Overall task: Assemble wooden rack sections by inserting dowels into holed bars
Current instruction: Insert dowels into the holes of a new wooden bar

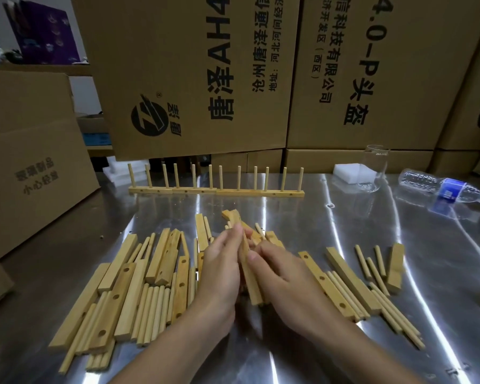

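Both hands meet over the middle of the metal table [344,223]. My left hand [222,270] and my right hand [283,275] hold a wooden holed bar [251,286] between them, its far end tilted up and away from me. Loose holed bars [117,297] and round dowels [153,314] lie spread to the left. More bars [347,275] and dowels [394,314] lie to the right. At the back, assembled rack sections [216,189] stand in a row with their dowels upright.
Large cardboard boxes [205,79] wall in the back of the table, and another box [31,167] stands at the left. A white foam block [349,173], a clear glass [374,167] and a lying plastic bottle [444,187] sit at the back right.
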Demonstrator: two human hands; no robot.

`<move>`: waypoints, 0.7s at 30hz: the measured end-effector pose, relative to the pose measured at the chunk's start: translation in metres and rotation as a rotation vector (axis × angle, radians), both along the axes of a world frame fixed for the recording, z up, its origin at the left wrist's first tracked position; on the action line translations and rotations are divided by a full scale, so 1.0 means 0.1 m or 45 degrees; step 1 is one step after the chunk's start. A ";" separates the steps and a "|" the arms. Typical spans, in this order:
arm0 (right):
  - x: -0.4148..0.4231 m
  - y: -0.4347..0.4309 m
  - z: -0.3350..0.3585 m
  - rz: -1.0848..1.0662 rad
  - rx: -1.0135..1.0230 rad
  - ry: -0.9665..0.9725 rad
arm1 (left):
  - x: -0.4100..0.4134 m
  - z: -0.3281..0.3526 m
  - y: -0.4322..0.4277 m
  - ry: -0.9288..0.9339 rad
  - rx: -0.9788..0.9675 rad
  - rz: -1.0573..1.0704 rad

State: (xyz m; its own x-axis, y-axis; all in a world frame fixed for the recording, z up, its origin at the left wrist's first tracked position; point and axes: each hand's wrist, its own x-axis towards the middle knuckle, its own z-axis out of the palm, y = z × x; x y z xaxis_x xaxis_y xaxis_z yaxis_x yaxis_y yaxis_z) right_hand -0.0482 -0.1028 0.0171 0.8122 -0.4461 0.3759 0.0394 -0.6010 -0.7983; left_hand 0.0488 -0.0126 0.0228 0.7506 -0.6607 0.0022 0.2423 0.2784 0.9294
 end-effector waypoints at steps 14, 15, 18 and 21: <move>-0.15 -0.21 0.03 -0.183 -0.170 -0.288 | 0.00 0.06 0.04 0.021 -0.053 -0.286; -0.16 -0.21 0.04 -0.194 -0.210 -0.308 | 0.00 0.05 0.04 -0.004 -0.039 -0.289; -0.18 -0.24 0.06 -0.249 -0.270 -0.325 | 0.00 0.01 0.02 -0.027 -0.010 -0.287; -0.20 -0.28 0.08 -0.257 -0.263 -0.338 | 0.02 0.01 0.04 -0.055 0.039 -0.276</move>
State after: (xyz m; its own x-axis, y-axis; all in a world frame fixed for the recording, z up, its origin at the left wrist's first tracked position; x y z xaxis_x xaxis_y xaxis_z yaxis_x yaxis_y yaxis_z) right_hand -0.0684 -0.1304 0.0248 0.5785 -0.4798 0.6597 0.0930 -0.7646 -0.6377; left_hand 0.0512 -0.0090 0.0235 0.5906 -0.8070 0.0083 0.2535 0.1953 0.9474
